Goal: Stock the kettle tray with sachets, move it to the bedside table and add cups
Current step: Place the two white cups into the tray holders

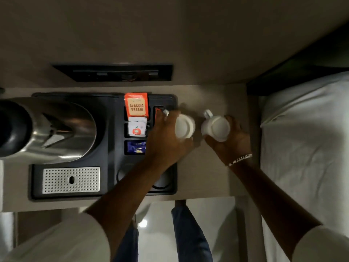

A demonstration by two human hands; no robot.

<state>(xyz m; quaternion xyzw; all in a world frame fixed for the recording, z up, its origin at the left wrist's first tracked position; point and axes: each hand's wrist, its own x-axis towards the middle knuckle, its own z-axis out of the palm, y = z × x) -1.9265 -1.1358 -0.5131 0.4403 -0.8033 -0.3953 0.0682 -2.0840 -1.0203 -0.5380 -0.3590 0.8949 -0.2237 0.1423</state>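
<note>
Tray [111,148], black and moulded, lies flat on a pale bedside table [207,176], filling most of its left and middle. A steel kettle [62,129] stands on the tray's far left part, with a perforated metal grille [70,180] at the tray's near left corner. Three small slots run down the tray's middle: the far one holds an orange sachet [136,105] printed "Classic Assam", the middle one a white sachet [137,127] with a red apple mark, the near one a blue sachet [136,147]. Two round cup wells sit along the tray's near right edge, partly hidden by a forearm. The left hand [166,142] is closed around an upturned white cup [184,126] above the tray's right edge. The right hand [231,140], a bracelet [240,159] on its wrist, grips a second upturned cup [216,128] just beside the first, above the table's bare right part. White bedding [306,148] lies beyond the table's right edge.
</note>
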